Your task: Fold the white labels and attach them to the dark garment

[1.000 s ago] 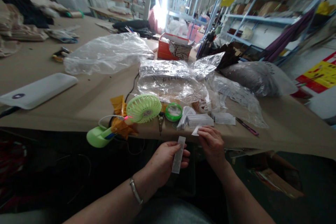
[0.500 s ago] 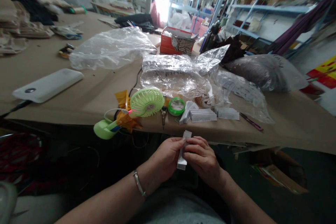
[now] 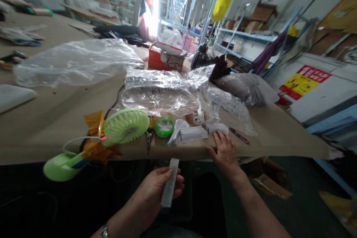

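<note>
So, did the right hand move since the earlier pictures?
Yes: the right hand moved forward, away from the left hand, onto the table edge, just below the white paper slips.

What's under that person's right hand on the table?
The right hand lies on the tan table covering, near a white paper stack. The covering shows around the fingers; whatever is directly beneath the palm is hidden.

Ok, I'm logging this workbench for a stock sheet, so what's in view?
Fan: 1, green, near table edge
Tape roll: 1, green, right of fan
Keys: 1 bunch, dark, beside tape roll
Paper strips: 3 piles, white, near table edge
Pen: 1, pink, right of strips
Plastic bags: several, clear, beyond fan
Box: 1, red, beyond bags
Strip: 1, white, in left hand
Left hand: 1, bare, holding strip
Right hand: 1, bare, on table edge
</note>
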`<state>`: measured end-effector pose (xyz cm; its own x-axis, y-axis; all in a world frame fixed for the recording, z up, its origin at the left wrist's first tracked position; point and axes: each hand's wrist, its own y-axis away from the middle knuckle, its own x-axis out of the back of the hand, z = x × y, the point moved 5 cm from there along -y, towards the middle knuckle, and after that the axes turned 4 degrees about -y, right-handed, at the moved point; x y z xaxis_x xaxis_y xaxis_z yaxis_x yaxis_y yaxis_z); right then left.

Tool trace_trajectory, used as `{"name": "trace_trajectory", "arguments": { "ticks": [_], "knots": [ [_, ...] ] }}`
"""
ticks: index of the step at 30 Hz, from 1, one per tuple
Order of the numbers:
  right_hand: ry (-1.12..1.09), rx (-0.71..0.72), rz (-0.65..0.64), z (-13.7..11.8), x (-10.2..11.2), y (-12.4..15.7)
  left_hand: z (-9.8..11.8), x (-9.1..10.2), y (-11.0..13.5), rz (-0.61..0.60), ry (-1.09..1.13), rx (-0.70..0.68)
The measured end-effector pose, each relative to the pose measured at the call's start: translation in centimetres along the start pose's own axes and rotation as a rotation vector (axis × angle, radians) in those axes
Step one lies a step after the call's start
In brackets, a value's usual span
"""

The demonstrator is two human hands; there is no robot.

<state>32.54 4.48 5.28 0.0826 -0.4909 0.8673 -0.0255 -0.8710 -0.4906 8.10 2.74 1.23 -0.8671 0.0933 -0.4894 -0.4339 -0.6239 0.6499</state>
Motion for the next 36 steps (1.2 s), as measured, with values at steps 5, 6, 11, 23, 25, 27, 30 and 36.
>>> {"name": "trace_trajectory", "arguments": {
  "ticks": [5, 6, 11, 23, 25, 27, 30, 36],
  "knots": [
    [-0.17, 0.109, 0.018, 0.7, 0.2, 1.1, -0.3, 0.4, 0.0, 0.026, -0.002, 0.005],
    [-0.226, 0.121, 0.045, 0.8, 0.5, 1.3, -0.3, 0.5, 0.1, 0.031, -0.004, 0.007],
    [-0.362, 0.088, 0.147, 1.4, 1.4, 2.0, -0.1, 0.4, 0.3, 0.014, -0.012, -0.006],
    [-0.783, 0.54, -0.002, -14.2, 3.0, 4.9, 0.4, -0.3, 1.1, -0.111, 0.106, -0.125],
    [-0.764, 0.588, -0.014, -15.5, 2.6, 5.1, 0.4, -0.1, 1.3, -0.113, 0.143, -0.149],
    [-0.743, 0.602, -0.023, -16.0, 2.2, 5.1, 0.4, 0.3, 1.3, -0.075, 0.17, -0.148],
    [-0.72, 0.606, -0.043, -16.1, 2.0, 5.2, 0.2, 0.7, 1.4, -0.056, 0.174, -0.136],
    [-0.7, 0.613, -0.095, -16.3, 2.1, 5.3, 0.1, 0.9, 1.4, -0.06, 0.193, -0.138]
  ]
}}
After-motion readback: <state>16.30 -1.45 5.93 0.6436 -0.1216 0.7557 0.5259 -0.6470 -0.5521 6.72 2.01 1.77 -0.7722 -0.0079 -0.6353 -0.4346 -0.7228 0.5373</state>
